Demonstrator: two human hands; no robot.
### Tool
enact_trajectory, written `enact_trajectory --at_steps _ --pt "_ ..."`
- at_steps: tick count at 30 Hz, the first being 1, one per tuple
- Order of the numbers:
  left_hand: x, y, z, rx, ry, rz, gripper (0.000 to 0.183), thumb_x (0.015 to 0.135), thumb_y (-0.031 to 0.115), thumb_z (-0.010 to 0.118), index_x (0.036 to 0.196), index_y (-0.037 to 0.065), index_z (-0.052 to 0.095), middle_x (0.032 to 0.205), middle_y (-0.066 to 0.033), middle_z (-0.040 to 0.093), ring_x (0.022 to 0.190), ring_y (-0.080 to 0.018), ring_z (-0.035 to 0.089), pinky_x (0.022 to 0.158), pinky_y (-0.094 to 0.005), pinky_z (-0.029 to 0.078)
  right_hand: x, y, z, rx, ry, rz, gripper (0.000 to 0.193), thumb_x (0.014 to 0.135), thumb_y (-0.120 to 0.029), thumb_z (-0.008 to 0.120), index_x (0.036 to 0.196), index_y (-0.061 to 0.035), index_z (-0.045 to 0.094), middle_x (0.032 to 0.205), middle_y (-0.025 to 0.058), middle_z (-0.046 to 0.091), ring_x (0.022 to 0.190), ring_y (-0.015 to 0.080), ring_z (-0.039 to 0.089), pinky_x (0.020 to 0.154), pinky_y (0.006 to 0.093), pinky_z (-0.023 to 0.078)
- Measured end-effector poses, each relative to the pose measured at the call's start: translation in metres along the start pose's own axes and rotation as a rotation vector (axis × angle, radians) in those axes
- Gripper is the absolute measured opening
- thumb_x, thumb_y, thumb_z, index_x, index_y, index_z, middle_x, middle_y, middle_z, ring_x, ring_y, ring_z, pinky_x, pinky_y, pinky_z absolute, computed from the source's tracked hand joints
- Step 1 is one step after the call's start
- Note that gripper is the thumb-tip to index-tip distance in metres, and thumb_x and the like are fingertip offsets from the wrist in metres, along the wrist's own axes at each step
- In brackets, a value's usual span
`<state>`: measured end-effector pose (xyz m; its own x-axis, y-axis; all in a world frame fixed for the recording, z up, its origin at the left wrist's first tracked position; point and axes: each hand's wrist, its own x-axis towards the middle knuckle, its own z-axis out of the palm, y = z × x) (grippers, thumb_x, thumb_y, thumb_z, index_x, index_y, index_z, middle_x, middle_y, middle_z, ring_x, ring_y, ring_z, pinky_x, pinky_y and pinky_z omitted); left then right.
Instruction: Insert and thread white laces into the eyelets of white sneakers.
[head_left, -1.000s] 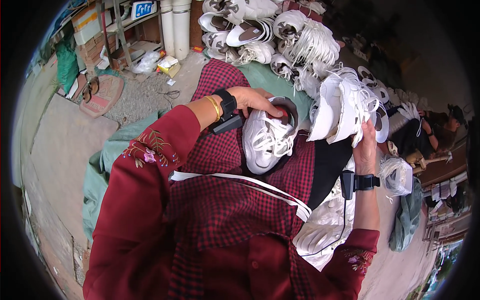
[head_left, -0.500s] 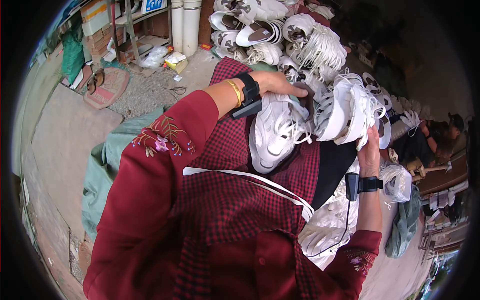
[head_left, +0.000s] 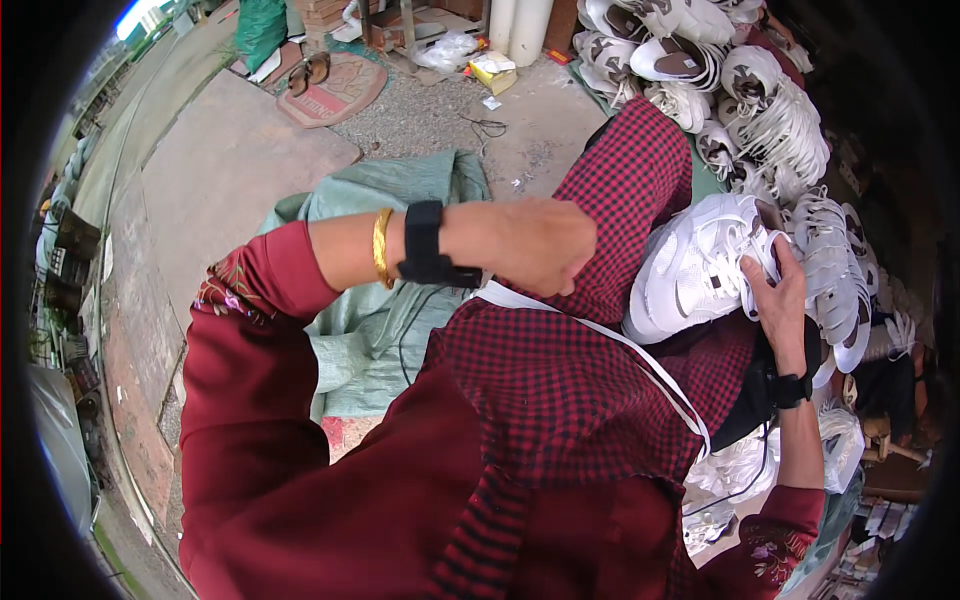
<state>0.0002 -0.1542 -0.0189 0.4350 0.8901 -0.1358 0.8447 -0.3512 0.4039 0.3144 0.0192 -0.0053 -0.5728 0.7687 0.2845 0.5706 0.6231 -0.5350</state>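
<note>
A white sneaker [head_left: 690, 265] with loose laces rests on my lap, its toe toward me. My right hand [head_left: 782, 298] grips its opening by the laces, thumb on the near side. Apart from the shoe, my left hand [head_left: 545, 243] hovers over my left thigh with its fingers curled in. Its back faces up, so whatever the fingers hold, if anything, is hidden. Just past my right hand lies a row of nested white shoe uppers [head_left: 830, 265]. Red-and-black checked apron cloth [head_left: 560, 390] with a white strap [head_left: 640, 355] covers my lap.
White shoes [head_left: 680, 60] with brown insoles are heaped at the far right. A green woven sheet [head_left: 370, 350] lies on the ground at my left. Farther off are a red mat [head_left: 330, 90] and a yellow box [head_left: 493, 73]. Another person's gloved hand [head_left: 900, 332] shows at the right.
My left hand has left the sneaker and moved left, its fingers now curled. My right hand has gone from the nested uppers to the sneaker. The view has turned left.
</note>
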Motion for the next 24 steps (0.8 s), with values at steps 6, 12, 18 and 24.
enact_trajectory --at_steps 6,12,18,24 --pt "-0.073 -0.033 0.071 -0.49 0.184 -0.133 0.051 0.063 -0.003 0.077 0.107 0.005 0.052 0.093 -0.0108 0.058 0.089 -0.0228 0.06 0.077 -0.0364 0.049 -0.019 -0.015 -0.011 -0.172 0.09 -0.095 0.063 0.088 -0.016 0.069 0.142 0.003 0.044 0.126 0.0199 0.059 0.113 0.0249 0.056 0.089 0.036 0.049" --pt "-0.083 -0.046 0.074 -0.879 0.172 -0.127 0.017 0.086 0.005 0.07 0.099 0.004 0.059 0.069 0.0015 0.055 0.068 -0.0108 0.058 0.065 -0.0274 0.047 -0.035 -0.065 -0.021 -0.15 0.229 -0.065 0.033 0.089 -0.005 0.063 0.121 -0.0014 0.059 0.116 0.0074 0.064 0.098 0.0172 0.059 0.072 0.03 0.049" --pt "-0.089 -0.036 -0.008 -1.094 0.268 -0.022 0.033 0.105 0.031 0.049 0.098 0.004 0.065 0.063 0.0105 0.039 0.055 -0.0007 0.034 0.048 -0.0202 0.025 -0.036 -0.14 0.034 0.378 -0.326 -0.161 0.038 0.096 -0.024 0.062 0.125 -0.0012 0.057 0.111 0.0121 0.067 0.104 0.0207 0.064 0.084 0.0301 0.049" --pt "-0.086 -0.025 -0.056 -0.925 0.453 0.013 0.047 0.104 0.046 0.046 0.095 0.007 0.07 0.06 0.0119 0.034 0.053 -0.0013 0.03 0.047 -0.0207 0.023 -0.029 -0.182 0.053 0.868 -0.768 0.087 0.043 0.106 -0.037 0.043 0.124 -0.0001 0.056 0.091 0.0088 0.067 0.074 0.0109 0.062 0.066 0.0246 0.05"
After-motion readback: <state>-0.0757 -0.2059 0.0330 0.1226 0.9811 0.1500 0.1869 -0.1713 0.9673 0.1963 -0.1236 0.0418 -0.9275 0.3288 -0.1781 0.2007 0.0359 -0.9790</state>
